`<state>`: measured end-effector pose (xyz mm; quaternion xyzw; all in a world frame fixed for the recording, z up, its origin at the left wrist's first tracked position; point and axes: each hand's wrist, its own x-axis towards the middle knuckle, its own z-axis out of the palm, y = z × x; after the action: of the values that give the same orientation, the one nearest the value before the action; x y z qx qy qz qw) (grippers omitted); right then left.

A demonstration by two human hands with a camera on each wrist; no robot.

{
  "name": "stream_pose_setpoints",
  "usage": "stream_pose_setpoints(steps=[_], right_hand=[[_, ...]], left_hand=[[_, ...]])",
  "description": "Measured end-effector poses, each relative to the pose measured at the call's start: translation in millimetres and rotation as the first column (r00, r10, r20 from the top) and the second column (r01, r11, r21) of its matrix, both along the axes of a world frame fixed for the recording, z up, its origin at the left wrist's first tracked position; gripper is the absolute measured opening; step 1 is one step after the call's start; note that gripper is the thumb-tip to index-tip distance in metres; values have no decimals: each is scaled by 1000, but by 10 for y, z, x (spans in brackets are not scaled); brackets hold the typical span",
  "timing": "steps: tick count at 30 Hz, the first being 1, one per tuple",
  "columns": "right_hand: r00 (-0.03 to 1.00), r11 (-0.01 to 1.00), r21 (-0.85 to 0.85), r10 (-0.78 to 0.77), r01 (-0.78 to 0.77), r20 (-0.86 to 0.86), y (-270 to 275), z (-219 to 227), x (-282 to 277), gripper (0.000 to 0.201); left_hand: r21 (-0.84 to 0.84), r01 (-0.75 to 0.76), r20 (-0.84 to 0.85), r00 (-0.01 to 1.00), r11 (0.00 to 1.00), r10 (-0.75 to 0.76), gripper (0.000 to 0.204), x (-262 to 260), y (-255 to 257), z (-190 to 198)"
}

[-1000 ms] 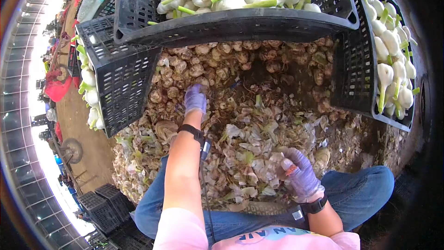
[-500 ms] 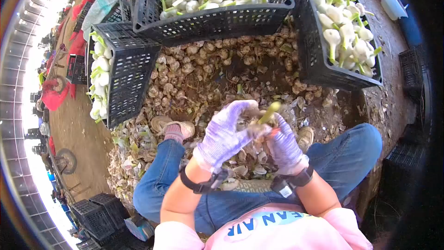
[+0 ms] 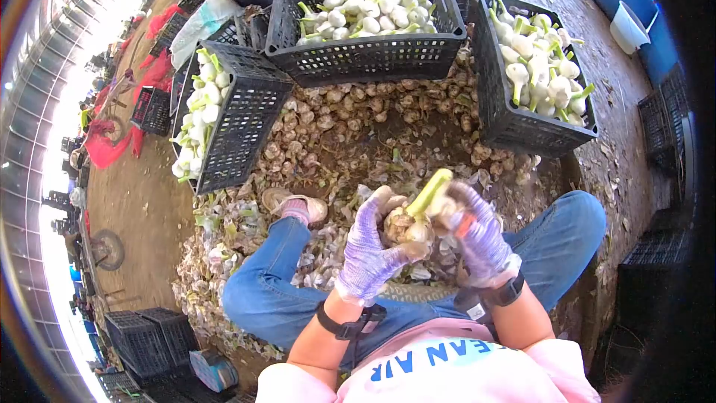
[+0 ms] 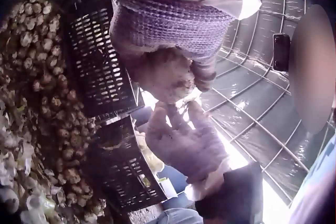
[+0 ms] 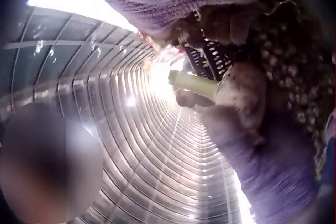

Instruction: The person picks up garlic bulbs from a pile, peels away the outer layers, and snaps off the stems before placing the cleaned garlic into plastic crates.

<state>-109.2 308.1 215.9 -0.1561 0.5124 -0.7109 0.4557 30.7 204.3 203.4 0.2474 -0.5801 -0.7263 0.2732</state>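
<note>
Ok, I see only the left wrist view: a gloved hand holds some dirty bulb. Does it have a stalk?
Observer: Yes, the garlic bulb in the left hand has a green stalk pointing away from the person.
Operator: What lies below the hands?
Observer: Loose husks, between legs in blue jeans.
Operator: What do the crates hold?
Observer: The black crates hold white bulbs with green stalks.

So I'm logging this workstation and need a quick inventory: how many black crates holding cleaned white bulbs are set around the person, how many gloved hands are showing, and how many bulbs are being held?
Black crates with white bulbs: 3, left crate, middle crate, right crate
Purple-gloved hands: 2, left hand, right hand
Held bulb with green stalk: 1
Total: 6
</note>
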Motion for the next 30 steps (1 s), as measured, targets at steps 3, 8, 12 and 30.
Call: stream_pose_setpoints(steps=[3, 8, 12, 30], right_hand=[[992, 992, -67, 108, -104, 57, 14, 35, 57, 40], [987, 980, -114, 157, -161, -40, 78, 56, 29, 36], [973, 979, -13, 200, -203, -114, 92, 66, -13, 29], [901, 928, -9, 363, -372, 239, 157, -334, -6, 52]], left_hand=[[-127, 113, 72, 992, 985, -104, 96, 44, 0, 89], [-191, 176, 41, 984, 966, -172, 92, 73, 4, 147], [-118, 125, -29, 991, 985, -129, 92, 105, 5, 49], [49, 10, 125, 992, 999, -16, 68, -16, 199, -64]])
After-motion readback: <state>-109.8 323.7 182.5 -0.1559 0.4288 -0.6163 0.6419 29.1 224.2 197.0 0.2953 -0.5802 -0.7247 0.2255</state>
